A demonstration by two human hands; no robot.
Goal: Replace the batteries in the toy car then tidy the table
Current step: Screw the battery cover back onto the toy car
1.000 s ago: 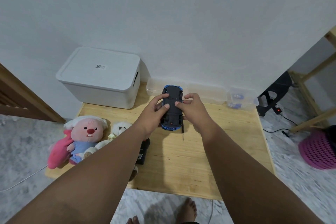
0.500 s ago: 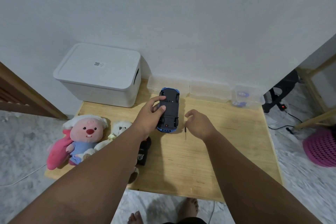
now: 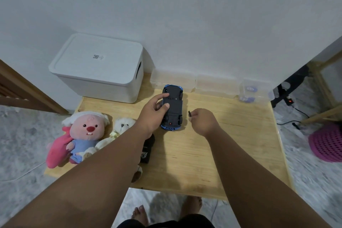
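Note:
The blue toy car lies upside down near the back middle of the wooden table, its dark underside facing up. My left hand grips the car's left side, thumb on the underside. My right hand is just right of the car, not touching it, pinching a small dark screwdriver whose handle end sticks out from my fingers. A black remote control lies partly hidden under my left forearm.
A white lidded storage box stands at the back left. Clear plastic containers line the wall; the rightmost holds blue items. Plush toys lie at the left edge. A pink basket sits on the floor at right.
My right hand has come off the car and picked up the screwdriver that lay on the table beside it. The left hand keeps its grip on the car's side.

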